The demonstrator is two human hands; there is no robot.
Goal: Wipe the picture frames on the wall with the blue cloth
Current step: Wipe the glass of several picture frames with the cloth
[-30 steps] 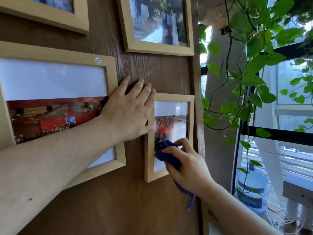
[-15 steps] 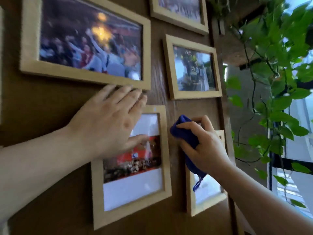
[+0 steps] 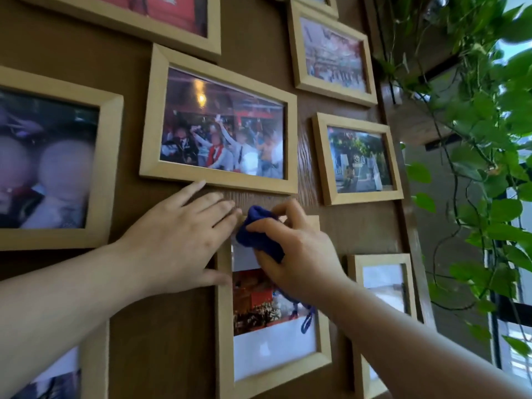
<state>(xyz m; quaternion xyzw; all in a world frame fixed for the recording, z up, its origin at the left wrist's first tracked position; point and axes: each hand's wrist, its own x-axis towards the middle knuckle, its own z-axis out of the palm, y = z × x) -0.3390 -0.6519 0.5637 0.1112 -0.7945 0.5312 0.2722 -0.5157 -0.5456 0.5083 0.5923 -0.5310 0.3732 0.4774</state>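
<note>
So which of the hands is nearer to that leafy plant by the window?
The right hand, holding the blue cloth against the portrait frame, lies closer to the plant. The left hand is flat on the wall, farther from it.

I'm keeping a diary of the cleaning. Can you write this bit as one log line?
step: wiping | right hand: pressing blue cloth on top of portrait frame | left hand: flat on wall, steadying frame's left edge

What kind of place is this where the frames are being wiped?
Probably an indoor photo wall in an office, school or home; which one is unclear. A dark wood wall carries many light wooden picture frames with group photos, and a trailing green plant hangs beside a window.
</note>
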